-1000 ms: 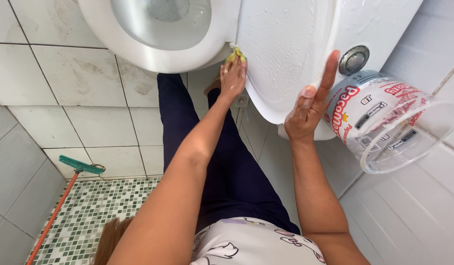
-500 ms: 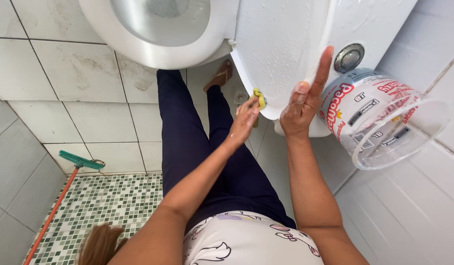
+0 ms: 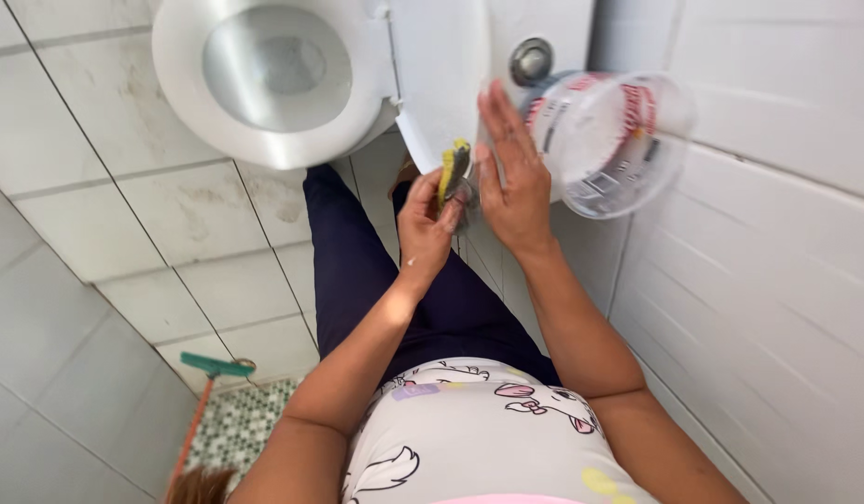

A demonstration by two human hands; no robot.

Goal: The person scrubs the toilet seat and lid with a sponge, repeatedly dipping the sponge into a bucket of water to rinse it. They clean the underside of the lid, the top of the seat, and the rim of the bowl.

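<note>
- Your left hand (image 3: 423, 224) pinches the yellow-green sponge (image 3: 452, 168) edge-on; a wet grip could let it slip.
- Your right hand (image 3: 508, 177), open and flat, props the raised lid (image 3: 441, 75) beside the sponge; it could drop.
- Beyond, the clear bucket (image 3: 609, 140) could tip.

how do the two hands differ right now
The left hand is curled around a yellow sponge; the right hand is open and flat, holding nothing. The left hand's fingers bend in a grip, while the right hand's fingers are stretched straight toward the raised toilet lid. Both are bare and close together below the lid.
</note>
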